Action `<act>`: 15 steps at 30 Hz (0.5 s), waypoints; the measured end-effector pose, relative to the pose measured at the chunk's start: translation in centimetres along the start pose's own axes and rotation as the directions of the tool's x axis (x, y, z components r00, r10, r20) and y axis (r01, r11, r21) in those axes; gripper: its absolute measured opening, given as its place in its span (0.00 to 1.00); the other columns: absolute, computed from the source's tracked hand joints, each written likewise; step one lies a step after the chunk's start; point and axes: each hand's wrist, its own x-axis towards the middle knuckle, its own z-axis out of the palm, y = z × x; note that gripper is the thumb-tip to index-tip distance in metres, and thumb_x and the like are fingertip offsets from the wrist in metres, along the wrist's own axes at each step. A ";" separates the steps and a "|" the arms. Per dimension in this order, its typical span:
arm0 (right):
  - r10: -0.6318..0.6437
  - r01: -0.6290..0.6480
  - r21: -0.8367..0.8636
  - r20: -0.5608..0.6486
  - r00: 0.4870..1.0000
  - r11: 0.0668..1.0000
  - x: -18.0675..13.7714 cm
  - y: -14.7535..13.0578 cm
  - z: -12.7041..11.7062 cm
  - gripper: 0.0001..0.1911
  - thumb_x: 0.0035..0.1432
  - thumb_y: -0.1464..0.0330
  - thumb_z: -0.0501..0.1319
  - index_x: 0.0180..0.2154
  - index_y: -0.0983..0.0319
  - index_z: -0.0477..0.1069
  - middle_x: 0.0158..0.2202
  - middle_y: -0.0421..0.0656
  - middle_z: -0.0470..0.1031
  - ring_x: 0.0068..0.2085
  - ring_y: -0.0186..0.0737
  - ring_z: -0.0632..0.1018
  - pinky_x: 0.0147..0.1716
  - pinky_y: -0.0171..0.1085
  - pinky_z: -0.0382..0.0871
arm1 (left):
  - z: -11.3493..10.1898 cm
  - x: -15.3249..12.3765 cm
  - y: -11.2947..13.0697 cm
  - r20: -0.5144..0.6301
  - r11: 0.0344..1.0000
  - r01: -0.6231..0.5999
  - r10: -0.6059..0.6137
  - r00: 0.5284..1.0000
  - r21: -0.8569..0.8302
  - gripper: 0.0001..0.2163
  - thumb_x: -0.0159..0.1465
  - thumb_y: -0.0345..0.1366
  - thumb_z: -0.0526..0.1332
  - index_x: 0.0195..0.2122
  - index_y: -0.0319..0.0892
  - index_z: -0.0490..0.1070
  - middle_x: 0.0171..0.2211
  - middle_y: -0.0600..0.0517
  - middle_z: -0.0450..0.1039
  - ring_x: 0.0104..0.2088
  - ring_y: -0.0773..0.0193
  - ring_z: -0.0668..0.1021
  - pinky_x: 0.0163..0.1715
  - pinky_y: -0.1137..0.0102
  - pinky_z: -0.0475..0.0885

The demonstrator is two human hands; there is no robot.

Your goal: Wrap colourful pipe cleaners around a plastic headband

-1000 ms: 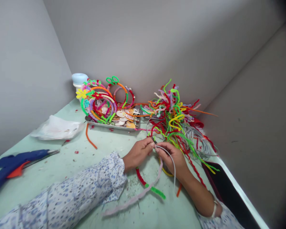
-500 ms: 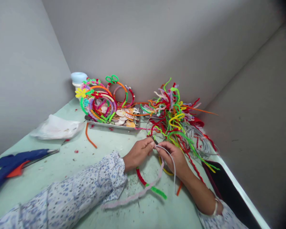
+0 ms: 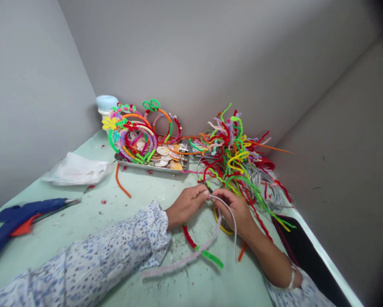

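Note:
My left hand is closed, thumb pressed on fingers, around a thin white wire whose free end curves down to the right. Below that hand emerges a band wrapped in red and green pipe cleaner. My right hand pinches a pale pink pipe cleaner close to my left fingertips. Its long tail hangs across the wrapped band to the lower left. The exact grip point is partly hidden by the fingers. A small dark object shows just behind my fingertips.
A metal tray holds seashells and colourful pipe-cleaner headbands. Right of it lie a heap of pipe cleaners and coiled grey wire. A blue glue gun, a white plastic bag and a black device lie around.
The pale pink tail has shifted slightly right at its free end. The hands keep nearly the same pose and the view has moved a little.

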 end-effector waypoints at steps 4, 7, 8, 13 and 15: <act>-0.165 0.158 -0.192 -0.023 0.986 0.969 -0.2 0.9 0.1 0.07 0.58 0.66 0.54 0.35 0.59 0.69 0.31 0.42 0.70 0.32 0.39 0.71 0.33 0.36 0.64 | 0.0 0.1 -0.3 0.010 1.000 0.012 -0.012 1.000 -0.013 0.12 0.63 0.41 0.49 0.25 0.40 0.59 0.22 0.56 0.56 0.25 0.70 0.61 0.26 0.74 0.56; -0.250 0.237 -0.286 -0.010 0.968 0.928 -0.1 1.5 0.1 0.07 0.60 0.67 0.52 0.36 0.59 0.68 0.33 0.43 0.69 0.35 0.40 0.71 0.35 0.37 0.64 | -0.1 0.3 -0.5 0.051 0.999 0.032 -0.030 0.998 -0.034 0.13 0.63 0.42 0.49 0.25 0.40 0.59 0.21 0.57 0.55 0.24 0.70 0.60 0.25 0.74 0.55; -0.274 0.260 -0.311 -0.001 0.962 0.914 -0.1 1.7 0.1 0.07 0.60 0.67 0.51 0.36 0.59 0.67 0.34 0.43 0.69 0.35 0.40 0.71 0.35 0.37 0.64 | -0.1 0.3 -0.5 0.067 0.998 0.038 -0.035 0.997 -0.043 0.13 0.63 0.42 0.49 0.25 0.40 0.60 0.21 0.57 0.55 0.23 0.70 0.60 0.24 0.74 0.55; -0.358 0.336 -0.400 0.022 0.934 0.853 0.1 2.2 0.1 0.07 0.61 0.68 0.50 0.37 0.59 0.66 0.35 0.45 0.69 0.37 0.41 0.70 0.37 0.39 0.64 | -0.2 0.6 -0.6 0.116 0.995 0.063 -0.053 0.992 -0.083 0.14 0.62 0.43 0.51 0.24 0.40 0.59 0.20 0.57 0.55 0.21 0.71 0.59 0.23 0.74 0.54; -0.369 0.344 -0.416 0.022 0.929 0.842 0.1 2.3 0.1 0.08 0.62 0.68 0.50 0.37 0.60 0.66 0.35 0.45 0.68 0.37 0.41 0.70 0.37 0.39 0.64 | -0.3 0.6 -0.6 0.129 0.994 0.071 -0.059 0.990 -0.087 0.13 0.62 0.43 0.51 0.24 0.40 0.60 0.19 0.58 0.56 0.21 0.72 0.59 0.22 0.74 0.53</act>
